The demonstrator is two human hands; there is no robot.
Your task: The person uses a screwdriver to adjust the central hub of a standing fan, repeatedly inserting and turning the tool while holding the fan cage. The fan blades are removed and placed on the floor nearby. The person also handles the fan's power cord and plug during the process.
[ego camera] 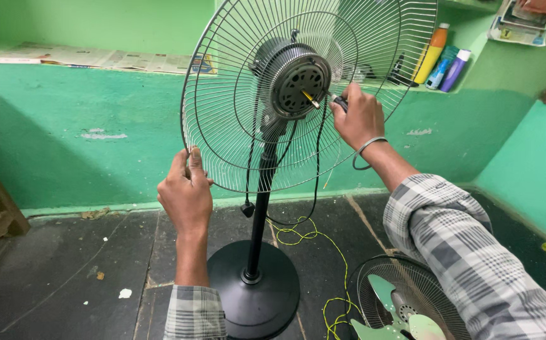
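1. The left hand (pixel 185 191) is gripping the lower rim of the rear wire guard (pixel 222 126); the right hand (pixel 359 116) is clenching a dark-handled tool (pixel 338 101), its tip at the motor (pixel 298 82).
2. The pedestal fan, blade removed, is standing on its round black base (pixel 254 293) against a green wall (pixel 65 126).
3. Judged: motor-front fastening work is under way; steadying the guard matters next.
4. A second guard with green blade (pixel 399 308) is lying alongside.

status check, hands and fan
Left hand grips rear grille rim. Right hand holds screwdriver at motor. Cables hang by pole.
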